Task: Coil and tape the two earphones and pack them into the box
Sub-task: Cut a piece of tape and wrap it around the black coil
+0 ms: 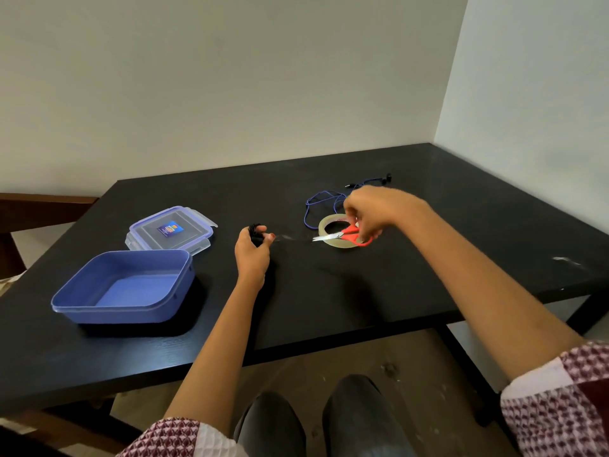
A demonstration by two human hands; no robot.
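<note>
My left hand (pixel 252 255) grips a small coil of black earphone (pixel 255 233) at mid-table. A strip of clear tape (pixel 286 238) stretches from that coil toward the tape roll (pixel 336 244) on the right. My right hand (pixel 372 212) holds red-handled scissors (pixel 349 236) over the roll, blades pointing left at the strip. A blue earphone (pixel 324 201) lies loose and uncoiled just behind the roll. The open blue box (pixel 82 296) sits at the left front, nothing visible inside.
The box's clear lid (pixel 171 229) with blue clips lies flat behind the box. The black table (pixel 329 298) meets walls at the back and right. A wooden chair shows at the far left. My knees are below the front edge.
</note>
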